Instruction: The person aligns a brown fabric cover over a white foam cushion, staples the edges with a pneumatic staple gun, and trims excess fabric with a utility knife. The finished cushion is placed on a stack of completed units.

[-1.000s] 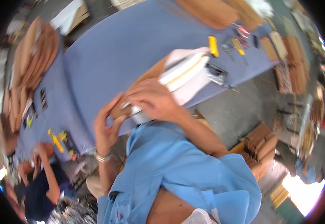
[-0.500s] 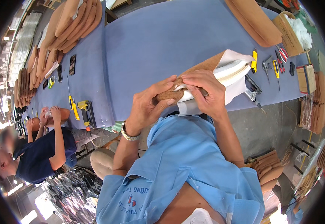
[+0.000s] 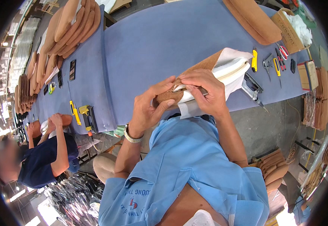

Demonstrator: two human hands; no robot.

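Little has shifted over the last half second: the left hand [image 3: 147,105] and right hand [image 3: 212,91] keep their close hold at the left end of the long pad [image 3: 230,71], at the near edge of the blue table [image 3: 152,41]. The left thumb and fingers clasp the rounded brown cover [image 3: 171,98]; the right fingers pinch at its folded edge, though their exact contact seems hidden. That steadiness suggests careful work on this one fold, while white lining [image 3: 234,90] spreads loose toward the right, beside a staple gun [image 3: 251,89].
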